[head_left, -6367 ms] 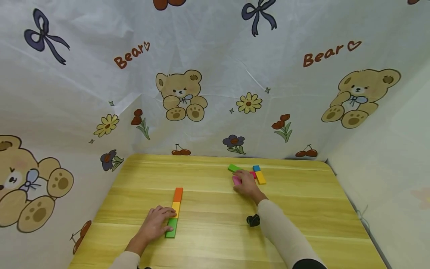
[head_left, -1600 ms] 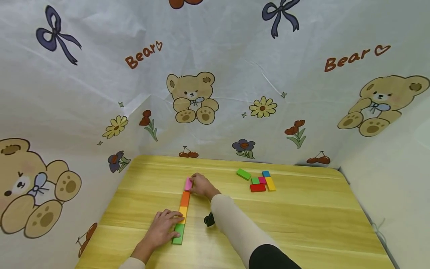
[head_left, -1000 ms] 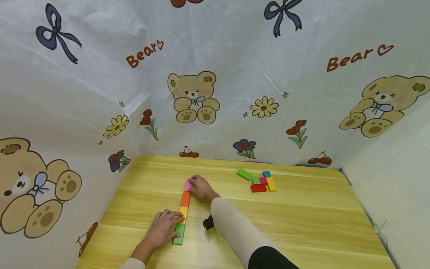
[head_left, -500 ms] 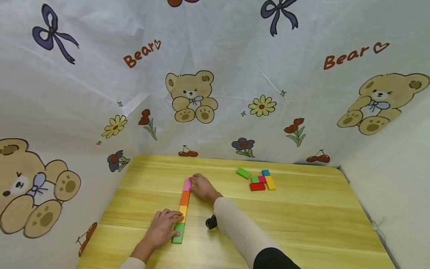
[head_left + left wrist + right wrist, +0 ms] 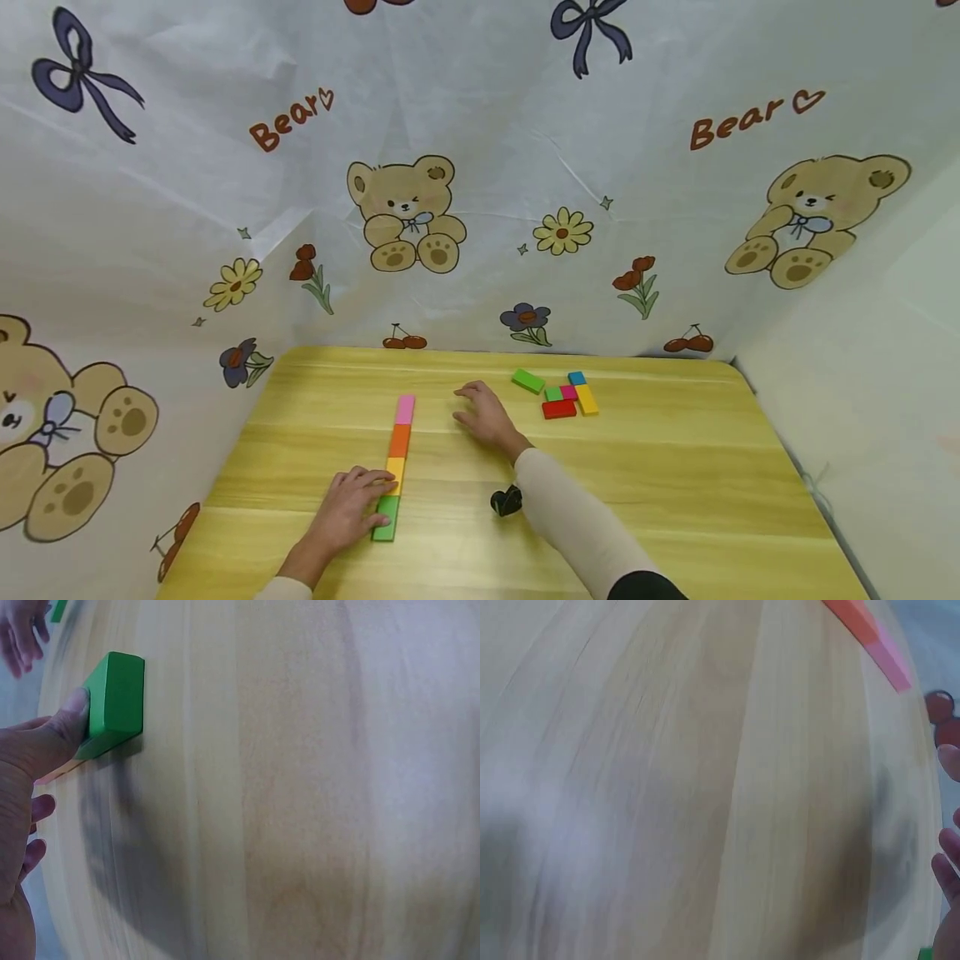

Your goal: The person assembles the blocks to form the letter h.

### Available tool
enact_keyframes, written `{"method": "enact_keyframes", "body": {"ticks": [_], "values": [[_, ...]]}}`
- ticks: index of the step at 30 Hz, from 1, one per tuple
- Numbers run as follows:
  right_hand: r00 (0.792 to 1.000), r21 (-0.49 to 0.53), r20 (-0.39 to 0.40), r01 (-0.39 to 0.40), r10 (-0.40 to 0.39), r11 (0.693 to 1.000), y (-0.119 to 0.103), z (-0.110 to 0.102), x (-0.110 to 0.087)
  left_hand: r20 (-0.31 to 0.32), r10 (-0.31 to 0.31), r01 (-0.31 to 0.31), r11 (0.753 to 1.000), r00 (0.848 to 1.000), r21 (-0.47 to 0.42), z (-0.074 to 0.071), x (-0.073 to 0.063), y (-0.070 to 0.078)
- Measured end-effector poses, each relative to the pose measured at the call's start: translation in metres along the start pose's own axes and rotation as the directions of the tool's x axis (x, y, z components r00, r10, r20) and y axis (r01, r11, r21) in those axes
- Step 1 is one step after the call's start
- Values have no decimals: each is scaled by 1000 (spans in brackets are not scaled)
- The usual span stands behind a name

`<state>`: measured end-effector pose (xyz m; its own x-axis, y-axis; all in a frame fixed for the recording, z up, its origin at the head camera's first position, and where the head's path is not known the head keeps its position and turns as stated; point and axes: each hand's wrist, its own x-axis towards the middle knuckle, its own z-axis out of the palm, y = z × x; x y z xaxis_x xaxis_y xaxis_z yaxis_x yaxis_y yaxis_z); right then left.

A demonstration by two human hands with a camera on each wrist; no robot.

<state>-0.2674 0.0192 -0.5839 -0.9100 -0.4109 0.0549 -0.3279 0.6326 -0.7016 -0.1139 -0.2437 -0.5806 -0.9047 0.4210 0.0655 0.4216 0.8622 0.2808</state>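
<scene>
Pale yellow wood grain fills the lower half of the head view: a rounded wooden table (image 5: pixel 675 467) walled in by white cloth printed with teddy bears, bows and flowers, with the word "Bear" and a heart legible at upper left and upper right.

Just left of centre runs a straight row of flat rectangular blocks laid end to end: green block (image 5: pixel 386 517) nearest me, then yellow block (image 5: pixel 394 472), orange block (image 5: pixel 400 439) and pink block (image 5: pixel 405 408) farthest.

My left hand (image 5: pixel 347 508) rests on the near end, thumb pressed against the green block's side and fingers lying flat over the yellow one, seemingly to steady the row.

My right hand (image 5: pixel 486 412) hovers at centre with fingers loosely spread, holding nothing, between the row and a small cluster of loose coloured blocks (image 5: pixel 562 394) at centre right.
</scene>
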Motion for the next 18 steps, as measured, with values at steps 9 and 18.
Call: {"method": "enact_keyframes", "body": {"ticks": [9, 18], "values": [[965, 85, -244, -75, 93, 994, 27, -26, -31, -24, 17, -17, 1000, 1000, 18, 1, -3, 0], [857, 140, -478, -142, 192, 980, 60, -45, -56, -12, 22, -22, 1000, 1000, 9, 2, -1, 0]]}}
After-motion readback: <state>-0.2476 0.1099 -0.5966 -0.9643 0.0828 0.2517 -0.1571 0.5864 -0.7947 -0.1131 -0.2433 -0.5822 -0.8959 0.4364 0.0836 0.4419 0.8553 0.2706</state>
